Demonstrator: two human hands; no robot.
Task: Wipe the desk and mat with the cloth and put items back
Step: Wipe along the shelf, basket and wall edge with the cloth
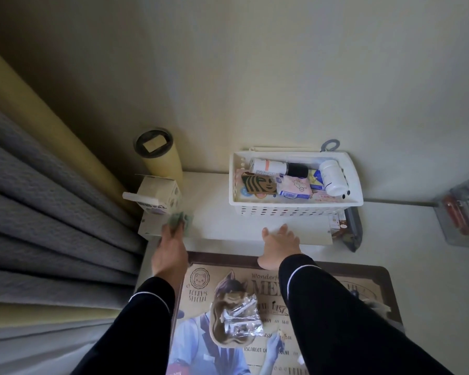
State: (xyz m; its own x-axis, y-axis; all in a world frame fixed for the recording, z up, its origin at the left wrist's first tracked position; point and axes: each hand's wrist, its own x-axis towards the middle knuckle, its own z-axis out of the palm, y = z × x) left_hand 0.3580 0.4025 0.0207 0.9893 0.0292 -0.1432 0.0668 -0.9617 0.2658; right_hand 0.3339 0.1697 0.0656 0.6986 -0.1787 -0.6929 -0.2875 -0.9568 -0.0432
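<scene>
Left hand (171, 240) reaches forward with fingers closed; right hand (278, 246) rests flat, fingers spread

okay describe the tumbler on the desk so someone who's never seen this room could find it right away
Start at the white basket against the back wall and look left to the corner by the grey curtain. The tumbler stands upright there behind a small carton: tall, pale yellow, with a dark lid.

A home bedroom or study corner: grey curtains (52, 212) beside a white worktop (214, 212), an illustrated desk mat (201, 280), a basket (295, 209) of medicine bottles (333, 177).
</scene>
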